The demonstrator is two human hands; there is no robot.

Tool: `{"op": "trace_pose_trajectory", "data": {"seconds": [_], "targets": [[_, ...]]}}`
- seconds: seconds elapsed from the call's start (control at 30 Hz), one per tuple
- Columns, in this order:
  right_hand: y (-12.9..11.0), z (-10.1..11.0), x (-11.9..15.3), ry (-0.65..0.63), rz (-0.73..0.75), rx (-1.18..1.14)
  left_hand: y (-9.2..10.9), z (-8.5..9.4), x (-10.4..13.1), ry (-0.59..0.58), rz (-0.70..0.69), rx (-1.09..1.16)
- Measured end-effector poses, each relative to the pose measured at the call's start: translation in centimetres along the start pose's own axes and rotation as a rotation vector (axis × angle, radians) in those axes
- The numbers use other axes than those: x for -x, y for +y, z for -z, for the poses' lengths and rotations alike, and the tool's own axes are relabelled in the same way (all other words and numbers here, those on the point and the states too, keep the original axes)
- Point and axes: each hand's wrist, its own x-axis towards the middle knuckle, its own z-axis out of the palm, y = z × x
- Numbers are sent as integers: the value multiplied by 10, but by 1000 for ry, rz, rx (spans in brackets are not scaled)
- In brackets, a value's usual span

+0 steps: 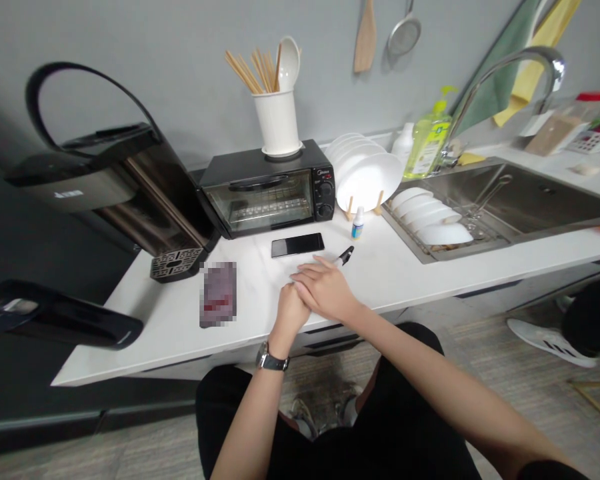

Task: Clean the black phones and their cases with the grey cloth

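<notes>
My left hand (291, 310), with a watch (272, 361) on the wrist, rests at the counter's front edge, its fingers mostly hidden. Over it lies my right hand (329, 289), fingers stretched out and slightly apart, with nothing in it. Just beyond the right hand's fingers is a black-capped marker (346, 255), partly covered by the hand. A black phone (297, 245) lies flat behind the hands. A small white bottle (357, 224) with a blue label stands to its right. To the left, a pixelated dark item (219, 293) lies on the white counter (170, 343).
A toaster oven (270, 190) carries a white utensil holder (277, 122). A dispenser machine (145, 180) and a dark cylindrical object (55, 313) stand left. Racked plates (367, 177), a soap bottle (427, 143) and a sink (530, 207) are right. Another person's shoe (550, 342) shows below.
</notes>
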Motion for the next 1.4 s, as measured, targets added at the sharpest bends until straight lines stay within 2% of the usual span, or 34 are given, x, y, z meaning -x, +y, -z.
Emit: {"op": "trace_pose_trajectory", "data": {"seconds": [0.07,0.1,0.17,0.3,0.37,0.43,0.6,0.67,0.73,0.9,0.97,1.0,1.07,1.2,1.27,1.33,1.4], "targets": [[-7,0,2,-12,59,-2,-3,-1,1,-4,1,-9],[-3,2,3,-24,70,2,-3,0,2,-4,-3,-7],[17,8,4,-49,32,31,-1,1,3,2,-19,13],[70,23,-2,-69,-183,147,6,5,3,46,-35,197],[80,24,-6,-50,-230,170,8,5,2,57,-14,251],[68,18,-8,-23,-219,138,8,4,0,52,-4,222],[-5,-4,0,11,-1,-64,-2,-3,-1,27,22,71],[-18,-7,4,5,69,-72,-5,-4,0,29,23,66],[-8,-4,6,-10,66,-34,-5,-2,2,14,10,66],[66,15,0,-45,-168,103,7,7,3,34,-21,184],[82,20,-3,-34,-228,131,11,8,2,56,-37,250],[82,20,-5,-19,-239,135,11,8,1,62,-41,260],[68,15,-6,13,-226,113,10,6,0,55,-32,213],[7,-2,0,22,-44,-16,2,2,-1,-2,23,23],[-12,-5,4,10,31,-35,1,1,0,-16,31,-4],[-8,-2,6,-18,47,-20,1,2,1,-25,28,-5],[16,5,6,-42,-17,18,4,4,1,-20,14,27]]}}
